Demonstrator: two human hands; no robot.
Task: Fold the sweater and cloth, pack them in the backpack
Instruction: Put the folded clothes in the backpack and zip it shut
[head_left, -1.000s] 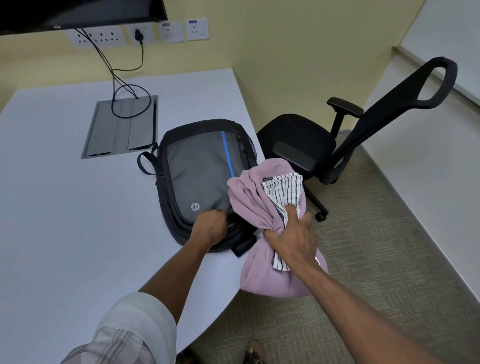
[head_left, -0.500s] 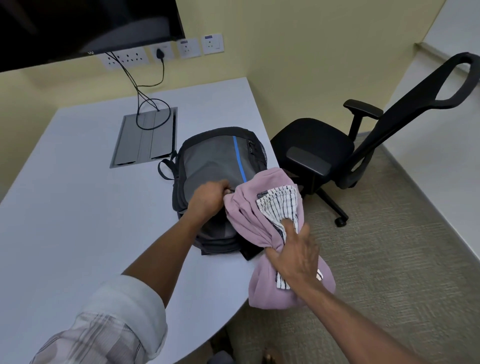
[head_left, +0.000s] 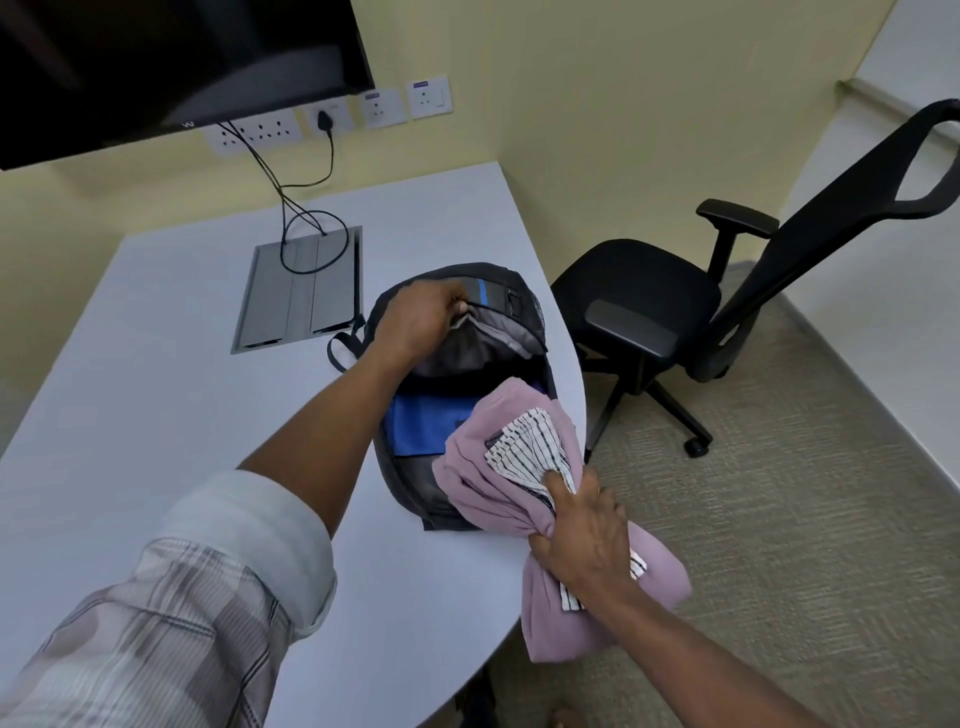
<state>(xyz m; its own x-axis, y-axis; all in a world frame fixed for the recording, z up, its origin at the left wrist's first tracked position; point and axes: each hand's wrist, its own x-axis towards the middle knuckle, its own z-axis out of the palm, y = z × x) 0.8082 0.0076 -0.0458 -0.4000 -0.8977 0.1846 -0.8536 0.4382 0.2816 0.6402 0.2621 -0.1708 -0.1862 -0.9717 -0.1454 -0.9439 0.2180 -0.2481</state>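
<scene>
A dark grey backpack (head_left: 410, 483) lies on the white table (head_left: 171, 395) near its right edge. Its front flap is lifted back, showing a grey lining and a blue panel inside. My left hand (head_left: 415, 322) grips the edge of that flap at the far end. My right hand (head_left: 584, 540) grips a bunched pink sweater (head_left: 545, 623) together with a black-and-white striped cloth (head_left: 530, 447). The bundle's upper end rests over the near right side of the backpack's opening, while its lower end hangs off the table edge.
A black office chair (head_left: 654, 306) stands on the carpet right of the table. A grey cable hatch (head_left: 301, 291) with black cables sits at the back of the table. A dark screen (head_left: 171, 67) and wall sockets (head_left: 384, 106) are behind.
My left hand has pulled the backpack's front flap up and away from me, opening the main compartment. The sweater and cloth bundle has moved over the opening.
</scene>
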